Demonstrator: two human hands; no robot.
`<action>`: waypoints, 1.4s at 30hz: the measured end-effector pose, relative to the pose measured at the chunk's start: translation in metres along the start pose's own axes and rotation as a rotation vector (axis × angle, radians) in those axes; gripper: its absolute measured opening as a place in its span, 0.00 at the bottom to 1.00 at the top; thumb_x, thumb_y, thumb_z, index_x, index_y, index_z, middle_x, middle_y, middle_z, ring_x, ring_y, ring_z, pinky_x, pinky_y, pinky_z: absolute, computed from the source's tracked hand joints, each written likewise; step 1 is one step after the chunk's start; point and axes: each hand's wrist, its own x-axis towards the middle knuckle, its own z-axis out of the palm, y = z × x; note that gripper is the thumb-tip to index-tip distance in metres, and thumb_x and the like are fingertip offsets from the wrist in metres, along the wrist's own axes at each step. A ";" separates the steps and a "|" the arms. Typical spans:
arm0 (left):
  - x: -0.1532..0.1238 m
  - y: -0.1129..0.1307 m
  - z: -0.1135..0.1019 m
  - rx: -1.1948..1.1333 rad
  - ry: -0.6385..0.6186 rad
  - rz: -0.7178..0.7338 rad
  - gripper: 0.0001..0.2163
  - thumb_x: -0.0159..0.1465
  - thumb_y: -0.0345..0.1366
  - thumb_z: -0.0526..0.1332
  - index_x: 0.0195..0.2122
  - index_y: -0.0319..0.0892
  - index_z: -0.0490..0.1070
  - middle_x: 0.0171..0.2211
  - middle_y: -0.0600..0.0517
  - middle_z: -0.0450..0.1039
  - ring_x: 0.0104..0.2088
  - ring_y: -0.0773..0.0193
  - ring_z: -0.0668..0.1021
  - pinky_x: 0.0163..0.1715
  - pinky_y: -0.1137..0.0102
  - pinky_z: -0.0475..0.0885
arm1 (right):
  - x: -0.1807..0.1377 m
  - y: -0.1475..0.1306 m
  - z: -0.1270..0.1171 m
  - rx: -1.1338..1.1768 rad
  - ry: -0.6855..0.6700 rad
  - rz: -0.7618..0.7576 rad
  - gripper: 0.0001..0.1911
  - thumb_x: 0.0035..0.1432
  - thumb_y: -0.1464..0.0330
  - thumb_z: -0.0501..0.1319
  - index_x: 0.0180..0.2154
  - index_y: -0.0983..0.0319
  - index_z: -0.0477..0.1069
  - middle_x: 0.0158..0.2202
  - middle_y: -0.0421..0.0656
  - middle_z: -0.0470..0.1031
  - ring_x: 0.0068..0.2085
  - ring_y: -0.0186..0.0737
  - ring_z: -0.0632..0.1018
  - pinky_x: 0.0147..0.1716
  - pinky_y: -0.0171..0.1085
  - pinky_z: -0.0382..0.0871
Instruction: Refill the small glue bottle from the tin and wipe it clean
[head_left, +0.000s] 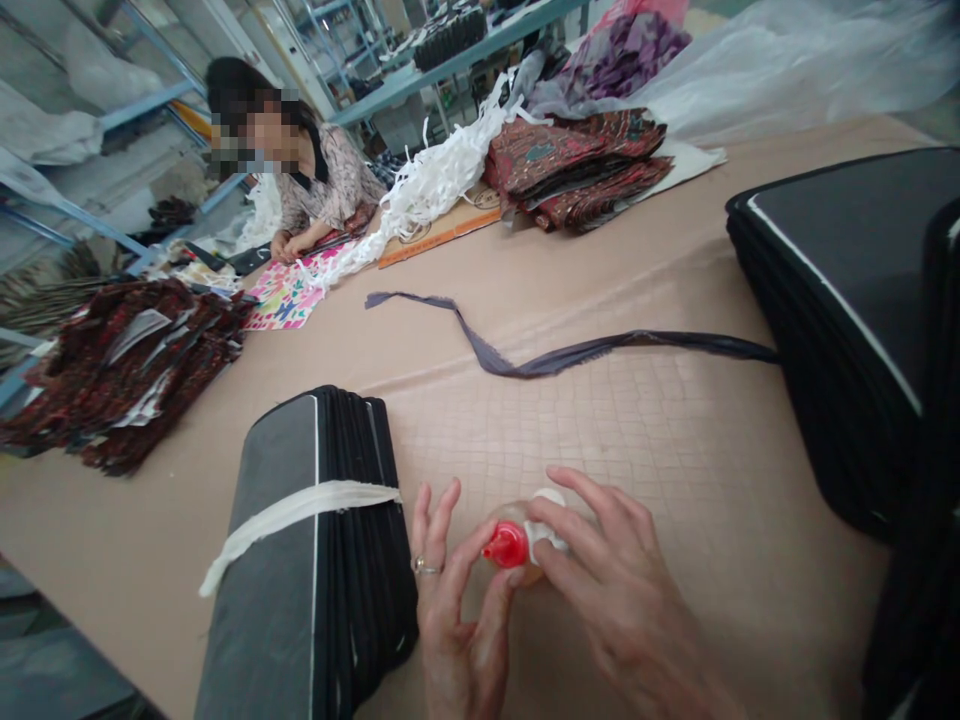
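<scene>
My left hand point(454, 610) and my right hand point(619, 590) meet over a small clear bottle with a red cap point(506, 547) near the table's front edge. Left fingers, one wearing a ring, curl around the red cap. The right hand's fingertips pinch a small white piece point(546, 530) against the bottle. To the left of my hands lies a bundle of black fabric pieces point(315, 570), tied with a white strip point(300, 512).
A dark fabric strip point(555, 355) snakes across the brown paper-covered table point(675, 280). A tall black stack point(855, 300) stands at right. Patterned red fabric piles point(127, 370) point(581, 165) and white strips point(427, 190) lie farther back. A seated person point(315, 180) works at the far left.
</scene>
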 end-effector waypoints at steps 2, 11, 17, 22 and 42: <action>0.001 0.001 -0.001 -0.003 -0.007 -0.006 0.10 0.61 0.30 0.60 0.43 0.48 0.69 0.62 0.51 0.56 0.65 0.51 0.53 0.57 0.44 0.59 | -0.004 -0.006 0.004 -0.032 0.056 0.005 0.15 0.66 0.71 0.47 0.33 0.63 0.70 0.40 0.41 0.77 0.53 0.44 0.67 0.50 0.43 0.53; 0.006 -0.007 0.000 -0.161 0.036 -0.077 0.05 0.59 0.32 0.62 0.36 0.48 0.71 0.61 0.51 0.59 0.63 0.46 0.56 0.54 0.34 0.52 | -0.037 0.009 -0.038 -0.325 -0.046 -0.121 0.12 0.61 0.70 0.51 0.32 0.56 0.72 0.40 0.41 0.76 0.48 0.50 0.68 0.40 0.43 0.57; 0.002 -0.006 0.001 -0.245 0.030 -0.152 0.06 0.58 0.35 0.64 0.37 0.49 0.73 0.61 0.51 0.60 0.63 0.47 0.57 0.57 0.37 0.51 | -0.016 -0.013 -0.008 -0.225 0.141 0.129 0.16 0.65 0.70 0.48 0.31 0.59 0.72 0.39 0.43 0.77 0.49 0.51 0.69 0.44 0.46 0.58; 0.003 -0.006 0.001 -0.257 0.027 -0.198 0.03 0.58 0.36 0.63 0.33 0.46 0.72 0.60 0.49 0.61 0.63 0.49 0.57 0.58 0.40 0.51 | -0.025 -0.022 0.007 -0.218 0.082 0.089 0.20 0.66 0.70 0.44 0.27 0.61 0.70 0.40 0.43 0.78 0.50 0.51 0.70 0.46 0.48 0.56; -0.003 0.005 0.012 -0.040 0.190 -0.144 0.09 0.61 0.37 0.60 0.42 0.45 0.69 0.56 0.45 0.65 0.61 0.49 0.60 0.56 0.43 0.57 | -0.007 -0.005 0.009 -0.117 0.052 0.158 0.13 0.63 0.73 0.51 0.31 0.59 0.72 0.39 0.43 0.76 0.51 0.50 0.68 0.44 0.47 0.58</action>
